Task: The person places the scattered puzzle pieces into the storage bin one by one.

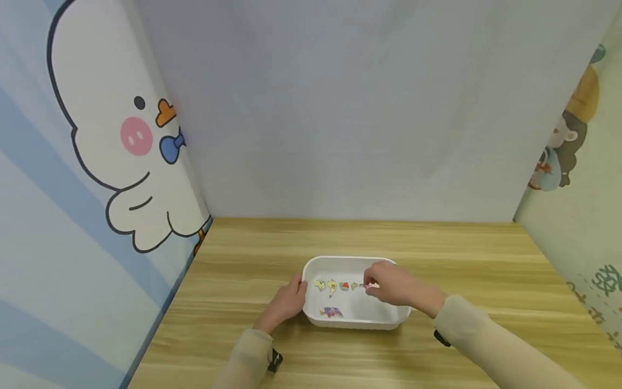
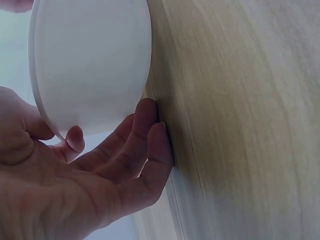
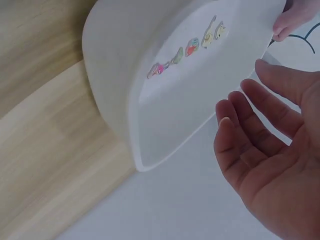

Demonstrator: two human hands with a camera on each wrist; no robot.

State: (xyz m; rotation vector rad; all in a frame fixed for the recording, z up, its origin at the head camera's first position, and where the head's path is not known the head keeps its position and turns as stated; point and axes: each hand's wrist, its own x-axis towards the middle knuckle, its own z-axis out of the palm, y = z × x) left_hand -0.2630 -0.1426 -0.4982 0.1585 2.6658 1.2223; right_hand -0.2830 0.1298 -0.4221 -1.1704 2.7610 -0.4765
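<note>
A white rectangular plastic basin [image 1: 357,324] with rounded corners stands on the table. My left hand [image 1: 290,300] holds its left end; in the left wrist view the thumb and index finger pinch the rim, other fingers below it. Inside, several small colourful sticker-like cutouts lie in a row: two yellow ones, a red one [image 1: 344,286], a green one [image 1: 354,286] and a pink one [image 3: 158,69]. A purple cutout [image 1: 331,312] lies nearer the front wall. Over the row's right end hovers my right hand [image 1: 390,282], fingers loosely bent, thumb apart, nothing visible between them.
The wood-grain table [image 1: 233,259] extends around the basin on all sides. A plain pale backdrop [image 1: 340,108] rises behind it. Printed cloths flank the table, a duck [image 1: 121,135] on the left one. Each wrist wears a black strap device [image 1: 275,360].
</note>
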